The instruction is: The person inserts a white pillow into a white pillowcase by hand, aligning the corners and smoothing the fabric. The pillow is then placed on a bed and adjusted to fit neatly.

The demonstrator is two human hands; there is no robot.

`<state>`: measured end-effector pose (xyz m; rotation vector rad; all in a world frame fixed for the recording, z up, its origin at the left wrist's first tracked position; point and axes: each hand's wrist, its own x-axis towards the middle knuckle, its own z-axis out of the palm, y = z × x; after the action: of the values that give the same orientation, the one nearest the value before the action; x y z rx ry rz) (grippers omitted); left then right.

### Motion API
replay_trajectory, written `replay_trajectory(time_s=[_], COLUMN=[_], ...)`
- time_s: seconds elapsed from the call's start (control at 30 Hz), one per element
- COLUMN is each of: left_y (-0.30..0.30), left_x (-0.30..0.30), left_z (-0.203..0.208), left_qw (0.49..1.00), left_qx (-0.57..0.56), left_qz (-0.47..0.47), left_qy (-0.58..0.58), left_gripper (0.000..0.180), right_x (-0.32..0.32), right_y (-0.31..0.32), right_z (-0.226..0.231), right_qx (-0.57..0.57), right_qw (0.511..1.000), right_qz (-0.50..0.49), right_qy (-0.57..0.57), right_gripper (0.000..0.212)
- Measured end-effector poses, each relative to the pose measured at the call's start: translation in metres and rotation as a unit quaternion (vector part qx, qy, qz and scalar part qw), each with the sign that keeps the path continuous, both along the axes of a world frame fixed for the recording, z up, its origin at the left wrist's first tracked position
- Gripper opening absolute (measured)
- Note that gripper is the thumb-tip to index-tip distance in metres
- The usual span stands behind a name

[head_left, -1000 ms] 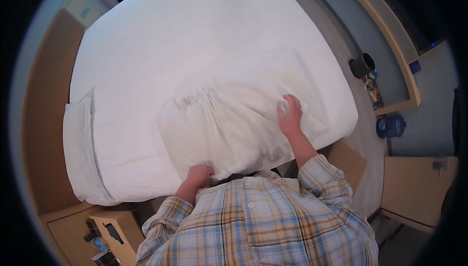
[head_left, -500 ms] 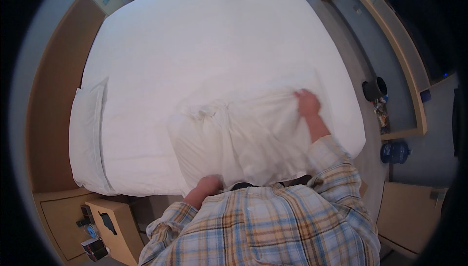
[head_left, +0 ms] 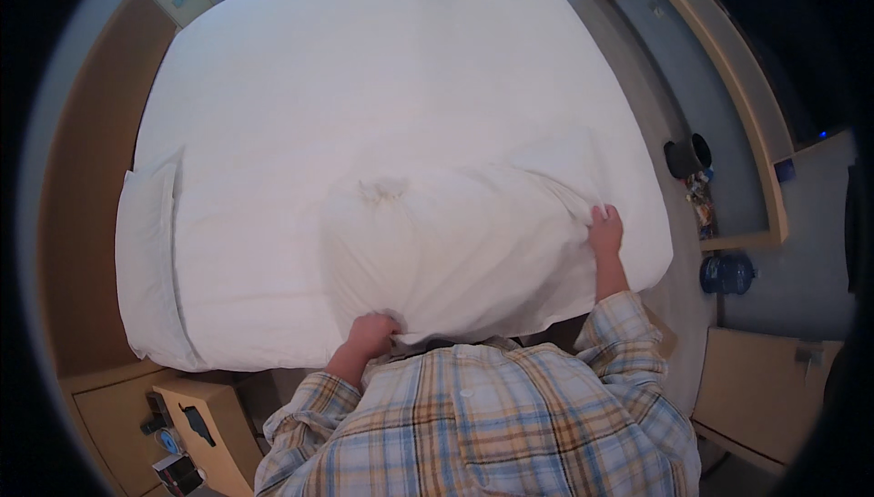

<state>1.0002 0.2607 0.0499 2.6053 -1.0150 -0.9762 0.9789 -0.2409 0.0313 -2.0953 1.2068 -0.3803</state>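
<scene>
We see a plump, off-white pillow (head_left: 455, 247) lying along the near edge of the bed, close against the person's front, its soft cloth case puckered into a small knot of creases on the far side and drawn into slanting folds toward the right. The right hand (head_left: 607, 231) is nearly closed, pinching the case near its right end. The left hand (head_left: 370, 337) is curled into a loose fist on the near left corner, apparently gripping cloth, though its fingertips are poorly seen. Beneath we find a smooth white sheet (head_left: 364, 69); a flatter, sharp-cornered second pillow (head_left: 148, 265) rests by the brown headboard (head_left: 86, 187).
</scene>
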Motion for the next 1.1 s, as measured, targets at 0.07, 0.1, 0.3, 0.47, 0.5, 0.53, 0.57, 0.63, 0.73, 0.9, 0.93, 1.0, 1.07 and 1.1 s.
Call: replay_trajectory(time_s=[0.07, 0.1, 0.3, 0.47, 0.5, 0.53, 0.57, 0.63, 0.73, 0.9, 0.93, 1.0, 1.07, 1.1], left_y=[-0.005, -0.008, -0.015, -0.014, -0.014, -0.016, -0.017, -0.021, -0.026, -0.034, -0.036, -0.039, -0.042, -0.044], left_x=[0.010, 0.013, 0.014, 0.012, 0.011, 0.011, 0.011, 0.010, 0.011, 0.043, 0.056, 0.083, 0.110, 0.121], left_z=[0.001, 0.002, 0.002, 0.003, 0.006, 0.009, 0.013, 0.021, 0.029, 0.021, 0.018, 0.013, 0.009, 0.007], left_qw=[0.999, 1.000, 1.000, 1.000, 0.999, 0.998, 0.997, 0.992, 0.977, 0.951, 0.946, 0.941, 0.942, 0.941], left_qx=[0.024, 0.014, 0.025, 0.008, -0.013, -0.021, -0.022, -0.084, -0.175, -0.218, -0.222, -0.219, -0.204, -0.197], left_qz=[0.010, 0.004, -0.011, 0.011, 0.028, 0.043, 0.057, 0.071, 0.111, 0.207, 0.210, 0.209, 0.204, 0.206], left_qy=[0.021, 0.021, 0.008, 0.011, 0.020, 0.033, 0.048, 0.059, 0.042, -0.072, -0.106, -0.150, -0.173, -0.182], left_gripper=[0.020, 0.019, 0.013, 0.014, 0.014, 0.014, 0.014, 0.016, 0.019, 0.025, 0.027, 0.033, 0.039, 0.041], right_x=[0.007, 0.011, 0.018, 0.025, 0.023, 0.021, 0.018, 0.011, -0.021, -0.054, -0.053, -0.053, -0.044, -0.037], right_y=[0.030, 0.050, 0.141, 0.134, 0.126, 0.116, 0.103, 0.071, 0.023, 0.018, 0.030, 0.049, 0.073, 0.080], right_z=[-0.004, -0.006, 0.024, 0.032, 0.029, 0.025, 0.023, 0.018, 0.018, -0.010, -0.019, -0.028, -0.031, -0.027], right_qx=[-0.080, -0.167, -0.059, -0.055, -0.091, -0.122, -0.141, -0.197, -0.095, 0.032, 0.055, 0.054, 0.007, 0.018], right_qw=[0.991, 0.975, 0.989, 0.958, 0.958, 0.956, 0.958, 0.959, 0.989, 0.997, 0.995, 0.990, 0.987, 0.986], right_qz=[0.020, 0.021, 0.132, 0.242, 0.245, 0.249, 0.230, 0.133, -0.007, 0.069, 0.081, 0.100, 0.115, 0.123], right_qy=[-0.109, -0.144, -0.039, 0.143, 0.119, 0.092, 0.098, 0.154, 0.117, 0.006, -0.035, -0.088, -0.113, -0.108], right_gripper=[0.050, 0.053, 0.043, 0.019, 0.017, 0.014, 0.012, 0.009, 0.017, 0.017, 0.016, 0.016, 0.020, 0.022])
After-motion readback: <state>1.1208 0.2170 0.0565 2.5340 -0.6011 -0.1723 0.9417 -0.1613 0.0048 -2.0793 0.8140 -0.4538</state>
